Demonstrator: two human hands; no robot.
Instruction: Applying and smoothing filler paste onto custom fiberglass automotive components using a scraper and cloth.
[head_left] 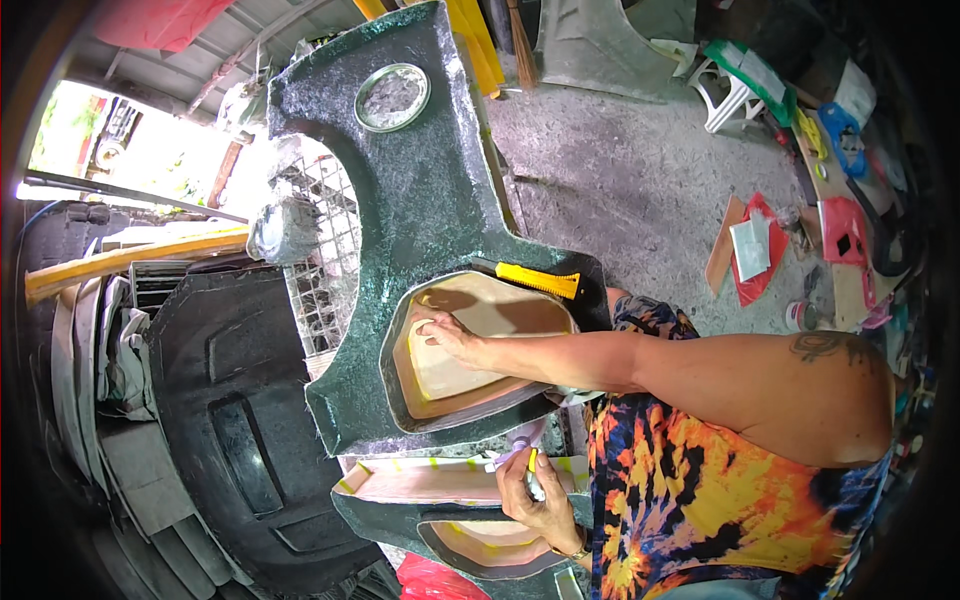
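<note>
My right hand [445,335] reaches into a pale, tape-edged recess [500,330] in a large dark green moulded panel [400,190], its curled fingers at the left inner wall; what they hold, if anything, is unclear. Below the panel, my left hand [535,510] grips a small lilac and yellow object [525,440], partly hidden by the fingers. A yellow utility knife [535,281] lies just above the recess, and a round metal lid [392,98] rests higher on the panel. A second moulded piece [450,530] with pale linings lies beneath my left hand.
A black panel [250,430] leans among stacked sheets at left, beside a yellow bar [135,262]. A wire grid [325,265] shows behind the green panel. A pale moulded part [600,50], white plastic stool [720,110] and red scraps [755,285] are on the right. A red bag [435,578] lies below.
</note>
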